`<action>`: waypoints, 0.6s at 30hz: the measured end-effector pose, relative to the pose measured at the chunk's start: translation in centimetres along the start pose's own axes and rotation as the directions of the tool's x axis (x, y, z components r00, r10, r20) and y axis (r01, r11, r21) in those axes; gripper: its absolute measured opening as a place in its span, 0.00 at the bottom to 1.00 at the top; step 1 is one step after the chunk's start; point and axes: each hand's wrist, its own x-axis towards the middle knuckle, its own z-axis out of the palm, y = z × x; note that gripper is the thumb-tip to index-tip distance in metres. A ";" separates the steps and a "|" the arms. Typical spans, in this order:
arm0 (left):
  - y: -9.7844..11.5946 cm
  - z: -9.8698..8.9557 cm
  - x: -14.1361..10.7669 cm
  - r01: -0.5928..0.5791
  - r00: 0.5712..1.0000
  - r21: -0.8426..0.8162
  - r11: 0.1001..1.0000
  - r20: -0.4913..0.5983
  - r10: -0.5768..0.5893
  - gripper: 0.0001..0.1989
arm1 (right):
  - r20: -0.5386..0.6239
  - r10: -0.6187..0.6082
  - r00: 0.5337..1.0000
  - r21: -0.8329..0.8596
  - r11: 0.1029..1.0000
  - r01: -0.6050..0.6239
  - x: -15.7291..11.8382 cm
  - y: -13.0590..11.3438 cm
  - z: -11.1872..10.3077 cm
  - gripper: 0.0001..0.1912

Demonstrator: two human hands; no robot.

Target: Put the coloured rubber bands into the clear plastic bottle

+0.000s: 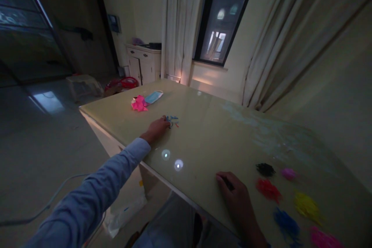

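My left hand (pixel 157 128) reaches out across the tabletop, fingertips drawn together at a few small thin coloured pieces (pixel 174 117), blue, orange and dark. Whether any of them is pinched is hidden by the fingers. Near the front edge, my right hand (pixel 236 193) rests curled on the table, thumb against the fingers; a dark gap shows inside, and I cannot make out any contents. To its right lie loose piles of thin strands, like small rubber bands: black (pixel 265 169), red (pixel 267 189), purple (pixel 288 173), yellow (pixel 307 205), blue (pixel 286 223) and pink (pixel 324 237).
Beyond my left hand, a bright pink folded item (pixel 140 103) lies beside a blue face mask (pixel 154 97) on the glossy table (pixel 200 124). A white cabinet (pixel 143 64) and a low stool (pixel 84 85) stand behind. A cable (pixel 55 197) hangs at lower left.
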 end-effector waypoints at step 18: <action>-0.7 -0.7 -0.1 -0.001 0.996 -0.111 0.994 -0.088 -0.009 0.13 | -0.004 -0.001 1.000 0.013 1.000 0.001 -0.2 0.0 0.0 0.16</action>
